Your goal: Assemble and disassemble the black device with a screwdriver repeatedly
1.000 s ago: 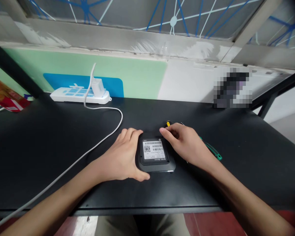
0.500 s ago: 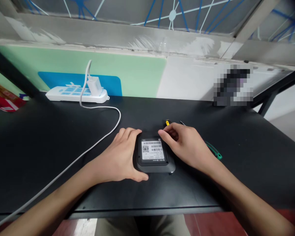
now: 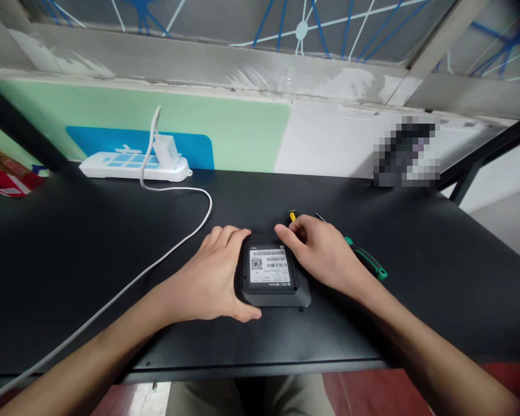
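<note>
A flat black device (image 3: 301, 297) with a white label on its upper face lies on the black table in front of me. My left hand (image 3: 214, 271) grips its left side, the thumb at the near edge and the fingers at the far corner. At the device's far right corner is my right hand (image 3: 314, 245), its fingers curled and the thumb reaching over the corner. Whatever lies between those fingertips is hidden. Beside the right hand, partly covered by it, is a green-handled tool (image 3: 370, 263).
A white power strip (image 3: 112, 166) with a charger (image 3: 166, 151) stands by the wall, its white cable (image 3: 156, 263) crossing the table's left side. Behind my right hand lies a yellow and black object (image 3: 293, 215). A red package (image 3: 11, 173) is at far left, a blurred-out object (image 3: 401, 156) at back right.
My right hand has shifted slightly left, and more of the green-handled tool shows. The near right corner of the device sits slightly lower in view. My left hand keeps its hold.
</note>
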Motion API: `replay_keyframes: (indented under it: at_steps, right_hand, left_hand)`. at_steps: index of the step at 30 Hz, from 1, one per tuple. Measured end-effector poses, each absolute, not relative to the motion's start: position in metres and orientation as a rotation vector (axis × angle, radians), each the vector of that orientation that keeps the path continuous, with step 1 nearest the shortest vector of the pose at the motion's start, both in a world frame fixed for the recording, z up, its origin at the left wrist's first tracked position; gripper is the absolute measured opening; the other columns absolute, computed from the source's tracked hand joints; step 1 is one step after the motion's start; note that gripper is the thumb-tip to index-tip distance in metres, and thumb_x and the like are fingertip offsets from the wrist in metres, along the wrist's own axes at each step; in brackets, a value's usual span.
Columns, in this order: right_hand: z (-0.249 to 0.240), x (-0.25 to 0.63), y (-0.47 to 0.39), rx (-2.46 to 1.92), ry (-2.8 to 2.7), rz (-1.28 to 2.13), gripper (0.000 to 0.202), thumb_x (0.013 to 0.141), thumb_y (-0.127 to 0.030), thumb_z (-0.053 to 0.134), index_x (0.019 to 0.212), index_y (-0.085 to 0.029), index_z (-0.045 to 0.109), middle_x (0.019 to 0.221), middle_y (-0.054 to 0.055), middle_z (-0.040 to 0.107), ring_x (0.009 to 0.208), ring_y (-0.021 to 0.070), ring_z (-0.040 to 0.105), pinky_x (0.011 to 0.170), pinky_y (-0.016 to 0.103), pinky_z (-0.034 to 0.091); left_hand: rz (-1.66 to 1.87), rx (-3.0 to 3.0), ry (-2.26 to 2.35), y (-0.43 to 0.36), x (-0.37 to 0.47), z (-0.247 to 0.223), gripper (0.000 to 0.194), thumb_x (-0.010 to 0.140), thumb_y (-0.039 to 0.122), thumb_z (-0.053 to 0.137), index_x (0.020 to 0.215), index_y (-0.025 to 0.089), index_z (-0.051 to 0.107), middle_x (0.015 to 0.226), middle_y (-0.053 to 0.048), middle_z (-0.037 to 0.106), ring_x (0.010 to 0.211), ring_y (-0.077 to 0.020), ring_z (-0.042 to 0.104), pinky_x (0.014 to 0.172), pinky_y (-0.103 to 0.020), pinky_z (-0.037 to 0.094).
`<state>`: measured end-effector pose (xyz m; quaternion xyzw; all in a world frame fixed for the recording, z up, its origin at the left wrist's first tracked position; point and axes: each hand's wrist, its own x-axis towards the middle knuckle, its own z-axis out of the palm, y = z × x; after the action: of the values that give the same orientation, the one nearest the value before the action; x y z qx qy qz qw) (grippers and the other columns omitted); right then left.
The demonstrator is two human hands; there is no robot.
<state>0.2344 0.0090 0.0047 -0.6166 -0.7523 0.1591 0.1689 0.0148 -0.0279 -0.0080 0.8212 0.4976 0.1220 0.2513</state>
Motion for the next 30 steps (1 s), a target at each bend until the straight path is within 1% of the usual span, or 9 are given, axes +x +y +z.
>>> replay_keyframes:
  at_steps: [3,6,8,10,12,16,22,27,30]
  right_hand:
    - [0.004,0.240,0.009,-1.617,-2.180,0.533,0.045,0.095,-0.061,0.047,0.088,-0.019,0.063,0.087,0.006,0.071,0.078,0.0191,0.067,0.073,0.034,0.051]
    - [0.007,0.250,0.006,-1.429,-2.334,0.595,0.056,0.090,-0.066,0.054,0.116,-0.017,0.063,0.116,0.012,0.068,0.100,0.0235,0.069,0.092,0.039,0.056]
    - [0.010,0.258,0.004,-1.317,-2.489,0.622,0.073,0.082,-0.071,0.062,0.132,-0.018,0.057,0.133,0.015,0.060,0.115,0.0275,0.066,0.100,0.042,0.056]
    - [0.013,0.265,0.001,-1.217,-2.624,0.626,0.095,0.073,-0.072,0.071,0.146,-0.018,0.046,0.147,0.017,0.050,0.132,0.0326,0.058,0.111,0.045,0.052]
    - [0.014,0.270,-0.002,-1.139,-2.716,0.610,0.107,0.069,-0.065,0.079,0.155,-0.019,0.034,0.156,0.017,0.041,0.140,0.0343,0.050,0.116,0.047,0.048]
    - [0.013,0.271,-0.004,-1.124,-2.748,0.548,0.109,0.070,-0.050,0.082,0.159,-0.021,0.026,0.156,0.017,0.040,0.141,0.0331,0.049,0.117,0.048,0.047]
    - [0.009,0.270,0.001,-1.137,-2.694,0.535,0.111,0.066,-0.056,0.083,0.157,-0.020,0.030,0.153,0.017,0.047,0.141,0.0347,0.049,0.116,0.052,0.047]
    - [0.009,0.272,0.000,-1.119,-2.682,0.496,0.114,0.064,-0.061,0.083,0.156,-0.018,0.032,0.155,0.018,0.047,0.140,0.0344,0.051,0.116,0.050,0.047]
    - [0.010,0.273,0.002,-1.148,-2.625,0.513,0.103,0.069,-0.056,0.081,0.153,-0.018,0.037,0.148,0.016,0.055,0.134,0.0317,0.057,0.113,0.048,0.050]
  left_hand:
    - [0.345,2.240,1.356,-0.028,0.015,-0.006,0.103,0.052,0.049,0.087,0.138,0.014,0.041,0.134,-0.018,0.047,0.125,-0.0408,0.043,0.105,-0.060,0.043]
    - [0.356,2.238,1.356,-0.027,0.014,-0.004,0.101,0.053,0.050,0.087,0.136,0.016,0.041,0.132,-0.016,0.048,0.125,-0.0409,0.044,0.105,-0.061,0.044]
    - [0.358,2.236,1.353,-0.026,0.013,-0.004,0.101,0.053,0.050,0.088,0.136,0.016,0.041,0.132,-0.016,0.048,0.124,-0.0404,0.044,0.104,-0.060,0.044]
    - [0.365,2.239,1.354,-0.025,0.012,-0.003,0.103,0.052,0.049,0.088,0.137,0.016,0.041,0.132,-0.016,0.048,0.124,-0.0403,0.045,0.105,-0.060,0.044]
    - [0.372,2.241,1.350,-0.025,0.010,-0.003,0.103,0.052,0.050,0.088,0.137,0.015,0.041,0.132,-0.016,0.049,0.125,-0.0405,0.045,0.105,-0.060,0.044]
    - [0.369,2.250,1.321,-0.026,0.007,-0.006,0.106,0.056,0.051,0.087,0.142,0.014,0.038,0.138,-0.017,0.047,0.128,-0.0396,0.044,0.109,-0.058,0.043]
    - [0.417,2.254,1.304,-0.029,0.003,-0.014,0.113,0.062,0.053,0.086,0.153,0.019,0.027,0.154,-0.018,0.039,0.142,-0.0419,0.035,0.115,-0.061,0.037]
    - [0.443,2.201,1.323,-0.032,0.002,-0.014,0.119,0.061,0.051,0.089,0.156,0.022,0.022,0.156,-0.018,0.039,0.145,-0.0423,0.036,0.115,-0.062,0.037]
    - [0.469,2.191,1.315,-0.033,0.004,-0.012,0.120,0.060,0.048,0.090,0.156,0.026,0.023,0.157,-0.017,0.039,0.145,-0.0430,0.038,0.115,-0.063,0.037]
